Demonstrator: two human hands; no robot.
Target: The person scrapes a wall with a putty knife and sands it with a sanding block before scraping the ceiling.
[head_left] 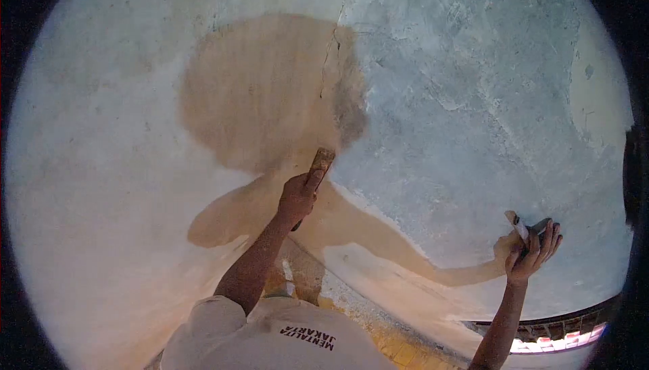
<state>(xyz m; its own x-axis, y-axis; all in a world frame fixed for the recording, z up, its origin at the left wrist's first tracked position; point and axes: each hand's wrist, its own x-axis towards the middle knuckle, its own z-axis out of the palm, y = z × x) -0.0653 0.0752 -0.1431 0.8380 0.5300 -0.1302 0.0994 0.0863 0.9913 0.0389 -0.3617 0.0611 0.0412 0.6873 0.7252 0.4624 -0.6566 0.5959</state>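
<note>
Raised in front of my chest, my left hand (297,198) is wrapped round the handle of a putty knife (323,159). Its blade looks dirty brown and points up toward the wall. Farther right, my right hand (534,255) reaches up close to the wall (446,133), fingers curled round a narrow flat tool with a pale edge (519,227). Most of that tool is hidden by the fingers. Rough blue-grey patches cover the wall around the right hand, while smoother whitish surface lies behind the left.
A thin crack (330,52) runs down the upper wall. My brown shadow falls across the middle. Below, a yellowish stained strip (399,350) lies beside my white shirt (270,336). At lower right, a dark-framed opening (561,336) lets in light.
</note>
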